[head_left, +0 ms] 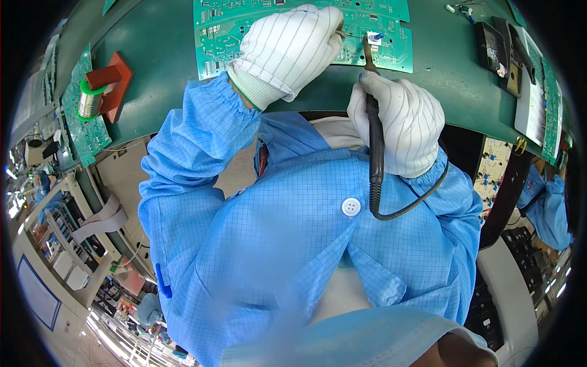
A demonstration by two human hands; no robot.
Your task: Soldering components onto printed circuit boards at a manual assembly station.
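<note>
A green circuit board (223,40) lies on the bench at the far edge of the view. My right hand (406,122), in a white striped glove, is wrapped round the black handle of a soldering iron (375,140). The iron's tip rests at a white connector (373,38) with a blue part on the board. My left hand (290,52), gloved likewise, is over the board with its fingertips pinched. A thin strand of solder wire seems to run from them toward the iron's tip; the fingertips hide part of it.
On the left a solder spool (90,103) sits on a red-brown stand (121,85), beside another green board (79,131). A black iron stand with a tray (492,49) is at the right. The iron's cable (422,199) loops by my right sleeve. Another person's blue sleeve (547,208) shows at far right.
</note>
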